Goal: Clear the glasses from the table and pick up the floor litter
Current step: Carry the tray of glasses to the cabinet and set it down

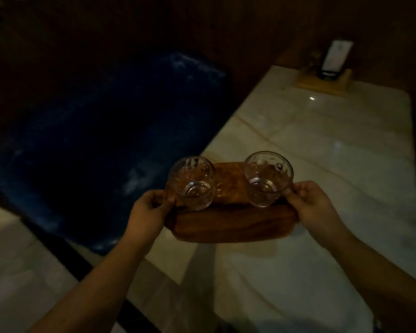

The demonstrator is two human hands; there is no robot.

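Note:
A wooden tray (231, 224) is held above the near part of a pale marble table (322, 145). Two clear, empty glasses stand upright on it: the left glass (191, 182) at its left end and the right glass (268, 179) at its right end. My left hand (149, 212) grips the tray's left edge, thumb beside the left glass. My right hand (315, 207) grips the tray's right edge, fingertips touching the right glass. The room is dim and no floor litter shows.
A dark blue cushioned seat (101, 145) lies left of the table, against a dark wooden wall. At the table's far end stands a wooden holder with a menu card (332, 68). Another pale surface (17, 267) lies at lower left.

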